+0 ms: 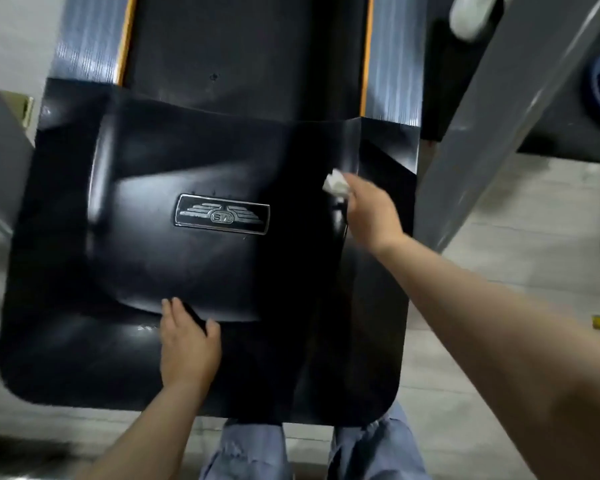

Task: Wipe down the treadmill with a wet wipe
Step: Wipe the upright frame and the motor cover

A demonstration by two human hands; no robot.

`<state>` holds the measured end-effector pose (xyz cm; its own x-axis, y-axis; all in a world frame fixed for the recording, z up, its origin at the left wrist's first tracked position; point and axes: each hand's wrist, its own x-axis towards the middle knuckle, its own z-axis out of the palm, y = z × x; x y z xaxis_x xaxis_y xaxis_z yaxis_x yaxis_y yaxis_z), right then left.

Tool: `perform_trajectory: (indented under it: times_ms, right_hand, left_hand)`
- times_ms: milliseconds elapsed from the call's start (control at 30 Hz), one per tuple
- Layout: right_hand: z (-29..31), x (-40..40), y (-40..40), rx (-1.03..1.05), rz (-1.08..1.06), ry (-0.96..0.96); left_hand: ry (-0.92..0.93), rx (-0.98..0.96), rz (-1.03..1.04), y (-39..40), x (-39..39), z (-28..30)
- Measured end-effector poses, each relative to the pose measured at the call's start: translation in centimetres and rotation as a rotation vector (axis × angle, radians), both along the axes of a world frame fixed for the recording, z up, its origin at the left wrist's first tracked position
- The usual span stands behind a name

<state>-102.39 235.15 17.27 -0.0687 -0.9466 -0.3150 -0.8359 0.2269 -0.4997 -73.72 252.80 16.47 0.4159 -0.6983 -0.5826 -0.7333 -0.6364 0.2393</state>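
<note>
Gripping wet wipe (335,182) w/ right hand (371,216) fingers on glossy black treadmill (84,258) cover; left hand (187,344) flat (tiled floor (499,216)).

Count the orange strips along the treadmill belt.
2. One orange strip runs along the belt on its left edge, the other orange strip on its right edge. Both pass out of frame at the top.

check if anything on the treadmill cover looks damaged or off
Nothing is clearly damaged. The motor cover looks intact and its badge sits straight. A small dark speck on the belt is too blurred to identify.
</note>
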Motion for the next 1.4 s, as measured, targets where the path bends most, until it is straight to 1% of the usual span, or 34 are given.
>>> perform_trajectory:
  times_ms: [67,167,233,267,333,367,400,467,500,567,600,667,700,733,767,833,867,900,967,1000,1067,1133,1200,1300,1400]
  right_hand:
    - [-1.4,-1.1,-3.9,-0.056,0.082,0.072]
    - [-3.5,-1.8,-8.7,-0.136,0.251,0.186]
    - [-5.0,-1.6,-11.0,-0.124,0.392,0.320]
    - [-5.6,-1.7,-11.5,-0.087,0.442,0.372]
    - [-7.1,-2.3,-10.8,-0.006,0.507,0.411]
    - [-7.7,-2.8,-9.8,0.007,0.517,0.387]
    - [-7.9,-3.3,-8.3,-0.011,0.512,0.332]
    - [-7.5,-3.6,-4.5,-0.066,0.501,0.175]
    - [-7.0,-3.5,-2.2,-0.080,0.552,0.080]
    - [-5.6,-3.1,3.5,-0.060,0.766,-0.087]
    - [-4.7,-2.8,6.5,-0.026,0.921,-0.125]
    - [-3.8,-3.0,9.8,0.004,1.213,-0.112]
    - [-3.9,-3.5,9.0,0.004,1.284,-0.107]
    - [-4.5,-4.0,7.0,0.004,1.266,-0.077]
    - [-5.1,-4.3,4.4,0.024,1.169,-0.015]
    - [-5.9,-4.9,-2.8,-0.003,0.850,0.207]
    - [-6.0,-5.2,-6.2,0.027,0.724,0.311]
    - [-6.3,-5.3,-8.7,0.092,0.646,0.394]
    - [-7.2,-4.4,-10.1,0.189,0.550,0.475]
    - [-7.6,-3.8,-9.4,0.175,0.515,0.473]
    - [-8.0,-2.4,-5.5,0.057,0.497,0.428]
    - [-7.1,-1.0,0.2,-0.014,0.490,0.313]
    - [-6.0,0.1,6.4,-0.010,0.496,0.211]
    - [-4.3,2.2,14.8,0.027,0.624,0.183]
    - [-3.8,3.2,18.8,0.073,0.812,0.186]
  left_hand:
    - [-0.033,-0.052,0.062,0.3,-1.5,-1.1]
    - [-0.125,-0.096,0.081,0.6,-3.6,-3.3]
    - [-0.195,-0.117,0.089,0.3,-4.3,-4.7]
    - [-0.210,-0.163,0.047,0.1,-4.5,-5.1]
    - [-0.202,-0.268,-0.154,-0.1,-5.4,-5.9]
    - [-0.193,-0.298,-0.244,-0.2,-6.0,-6.3]
    - [-0.187,-0.311,-0.276,-0.3,-6.5,-6.5]
    - [-0.206,-0.328,-0.233,-0.5,-7.3,-6.6]
    - [-0.217,-0.337,-0.206,-0.4,-7.4,-6.6]
    - [-0.215,-0.358,-0.205,-0.3,-7.2,-6.5]
    - [-0.209,-0.368,-0.213,-0.2,-7.1,-6.5]
    - [-0.192,-0.374,-0.220,-0.1,-6.8,-6.5]
    - [-0.181,-0.373,-0.223,0.0,-6.7,-6.5]
    - [-0.171,-0.370,-0.223,0.0,-6.6,-6.5]
    - [-0.164,-0.364,-0.218,0.0,-6.6,-6.5]
    - [-0.162,-0.353,-0.198,-0.1,-6.6,-6.6]
    - [-0.165,-0.355,-0.193,-0.1,-6.7,-6.7]
    - [-0.169,-0.362,-0.192,-0.1,-6.7,-6.8]
    - [-0.174,-0.384,-0.212,-0.1,-6.6,-7.0]
    - [-0.169,-0.386,-0.225,0.1,-6.4,-7.0]
    - [-0.139,-0.369,-0.242,0.2,-6.2,-6.8]
    - [-0.104,-0.357,-0.251,0.3,-6.0,-6.6]
    - [-0.060,-0.358,-0.247,0.2,-6.0,-6.4]
    - [0.022,-0.378,-0.199,0.0,-5.7,-6.0]
    - [0.136,-0.403,-0.183,0.0,-4.7,-5.6]
